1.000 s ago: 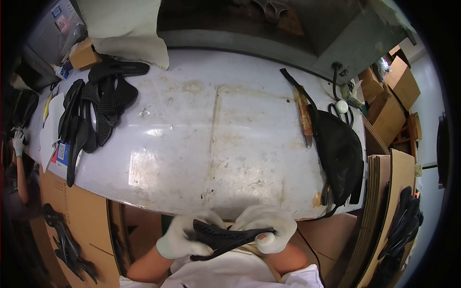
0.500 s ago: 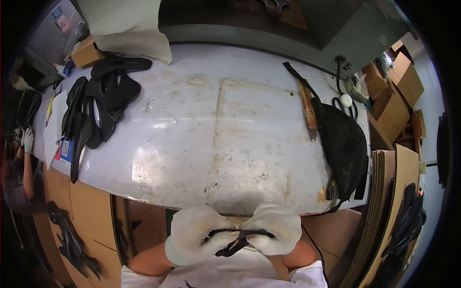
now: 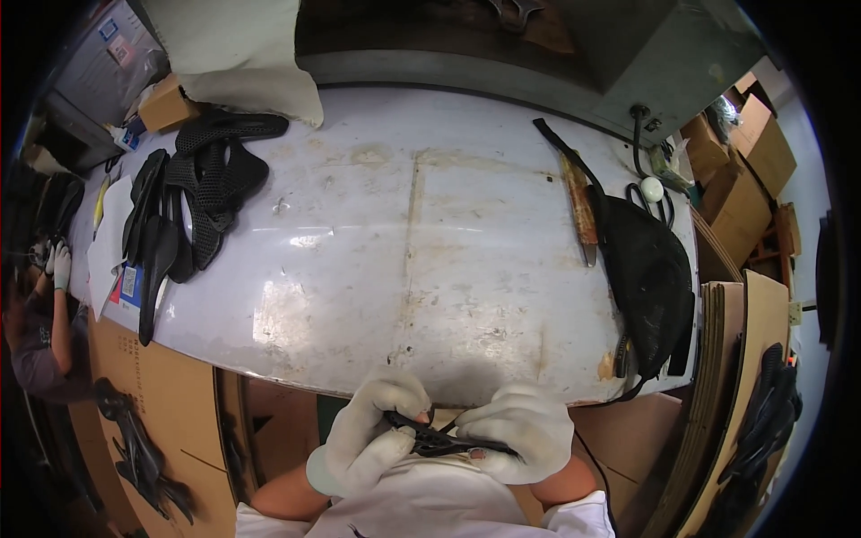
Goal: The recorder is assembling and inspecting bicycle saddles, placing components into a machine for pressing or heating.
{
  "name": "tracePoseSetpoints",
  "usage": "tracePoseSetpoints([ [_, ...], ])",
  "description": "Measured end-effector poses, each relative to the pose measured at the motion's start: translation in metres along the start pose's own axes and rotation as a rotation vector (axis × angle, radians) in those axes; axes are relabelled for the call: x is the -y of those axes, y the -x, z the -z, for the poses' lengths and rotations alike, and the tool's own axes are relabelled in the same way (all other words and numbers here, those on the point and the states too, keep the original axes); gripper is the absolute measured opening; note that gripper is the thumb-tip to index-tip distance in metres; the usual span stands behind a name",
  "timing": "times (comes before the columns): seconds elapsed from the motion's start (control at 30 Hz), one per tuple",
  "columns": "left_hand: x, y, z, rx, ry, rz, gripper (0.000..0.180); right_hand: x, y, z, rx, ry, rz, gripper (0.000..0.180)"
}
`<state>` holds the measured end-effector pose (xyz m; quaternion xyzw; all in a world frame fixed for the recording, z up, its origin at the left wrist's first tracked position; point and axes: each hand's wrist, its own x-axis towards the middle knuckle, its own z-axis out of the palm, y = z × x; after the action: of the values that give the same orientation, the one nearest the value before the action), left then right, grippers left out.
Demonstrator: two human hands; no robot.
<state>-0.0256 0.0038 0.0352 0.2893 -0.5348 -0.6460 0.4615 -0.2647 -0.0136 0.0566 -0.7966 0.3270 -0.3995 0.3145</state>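
Observation:
Close to my body, just in front of the table's near edge, both hands in pale work gloves grip one black saddle-shaped piece (image 3: pixel 437 440). My left hand (image 3: pixel 366 439) has its fingers closed round the piece's left end, thumb on top. The right end is pinched by my right hand (image 3: pixel 522 429), whose fingers lie over it. Bare fingertips show through the gloves. The gloves hide much of the piece. At the left of the table lies a heap of black bicycle saddle pads (image 3: pixel 215 184), some with a honeycomb mesh.
A black pouch (image 3: pixel 647 278) with a strap lies at the table's right, beside a worn wood-handled blade (image 3: pixel 581 211). Behind stands a grey metal cabinet (image 3: pixel 610 99). Cardboard (image 3: pixel 161 386) leans at the near left, holding more black pieces (image 3: pixel 134 453). A co-worker's gloved hand (image 3: pixel 60 264) shows far left.
My hands have turned the black piece to a flatter angle. The left hand has rolled, so its fingers and thumb now show round the piece. The view has shifted slightly.

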Motion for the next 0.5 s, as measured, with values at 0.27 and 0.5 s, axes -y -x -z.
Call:
tracePoseSetpoints([
  [0.27, -0.007, 0.001, -0.003, -0.113, 0.083, 0.086, 0.033, 0.012, 0.000, -0.005, -0.062, 0.056, -0.200, 0.023],
  [0.5, -0.016, -0.010, 0.011, 0.024, -0.216, 0.500, 0.059, 0.011, -0.019, 0.001, 0.012, -0.209, -0.827, 0.040],
])
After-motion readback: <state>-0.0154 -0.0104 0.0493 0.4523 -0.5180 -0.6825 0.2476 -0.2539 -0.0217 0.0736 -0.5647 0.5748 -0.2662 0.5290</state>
